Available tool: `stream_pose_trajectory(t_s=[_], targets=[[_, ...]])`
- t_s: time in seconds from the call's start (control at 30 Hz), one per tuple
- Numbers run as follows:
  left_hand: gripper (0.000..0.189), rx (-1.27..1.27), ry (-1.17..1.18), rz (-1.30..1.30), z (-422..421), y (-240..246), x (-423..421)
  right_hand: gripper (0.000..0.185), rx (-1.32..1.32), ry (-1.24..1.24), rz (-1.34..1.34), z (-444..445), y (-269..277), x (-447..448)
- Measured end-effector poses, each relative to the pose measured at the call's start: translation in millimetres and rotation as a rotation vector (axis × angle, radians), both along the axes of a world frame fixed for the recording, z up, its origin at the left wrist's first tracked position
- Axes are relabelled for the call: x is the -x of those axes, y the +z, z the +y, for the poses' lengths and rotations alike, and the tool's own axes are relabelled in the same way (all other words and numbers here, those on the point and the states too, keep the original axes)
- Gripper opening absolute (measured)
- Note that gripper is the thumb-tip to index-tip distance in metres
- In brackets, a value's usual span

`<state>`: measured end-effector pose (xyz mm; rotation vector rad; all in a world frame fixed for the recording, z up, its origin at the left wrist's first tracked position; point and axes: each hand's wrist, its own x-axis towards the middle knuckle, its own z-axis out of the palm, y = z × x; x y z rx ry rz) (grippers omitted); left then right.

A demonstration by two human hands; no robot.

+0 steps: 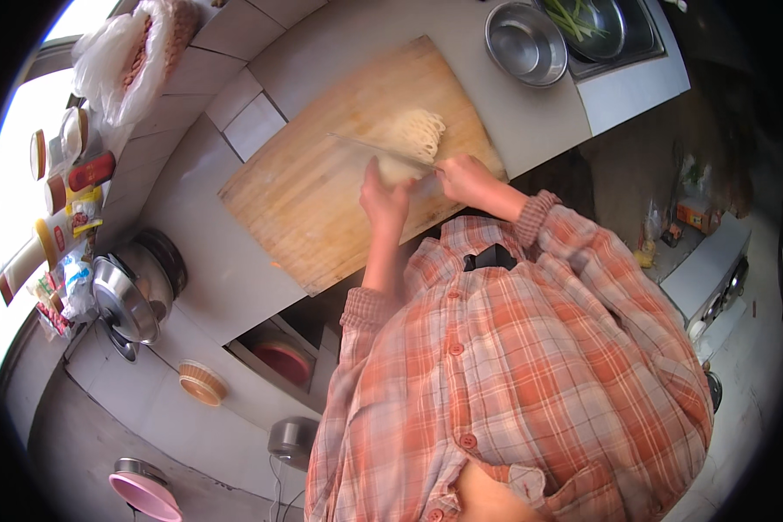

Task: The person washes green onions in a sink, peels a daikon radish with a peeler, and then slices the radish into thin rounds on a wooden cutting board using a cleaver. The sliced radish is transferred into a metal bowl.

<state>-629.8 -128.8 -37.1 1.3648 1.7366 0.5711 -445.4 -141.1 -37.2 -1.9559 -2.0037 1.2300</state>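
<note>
A long-bladed kitchen knife [386, 151] slants over a wooden cutting board [300, 202], its handle end in my right hand [464, 179]. Cut strands, apparently dough noodles [425, 130], lie bunched on the far side of the blade. On the near side, a pale folded piece of dough [397, 171] is partly hidden by the blade and my fingers. My left hand [385, 199] holds this dough close to the blade, thumb raised along one side and fingers on the other. Both wrists come out of rolled plaid cuffs.
A steel bowl [527, 44] stands beyond the board, beside a sink [646, 55] with green stalks [571, 19] in a basin. Jars [55, 192] and packets line the windowsill at left, near a bag of peanuts [134, 62]. Metal pots [127, 297] and a basket [202, 383] sit nearer.
</note>
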Motion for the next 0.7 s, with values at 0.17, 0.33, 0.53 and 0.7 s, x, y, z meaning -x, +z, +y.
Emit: stream_pose_trajectory(t_s=[0.17, 0.33, 0.53, 0.7], targets=[[0.063, 0.132, 0.020, -0.056, 9, 28, -3, 0.014, -0.107, 0.008, 0.017, -20, 55, -9], [0.048, 0.002, 0.023, 0.074, 0, 5, -3, 0.013, -0.158, 0.018, -0.014, -45, 74, -15], [0.044, 0.013, 0.026, -0.017, -3, -5, -1, 0.011, -0.200, -0.009, -0.025, -58, 62, -15], [0.043, 0.034, 0.005, -0.015, -3, -5, 1, 0.011, -0.193, -0.012, -0.025, -56, 62, -15]])
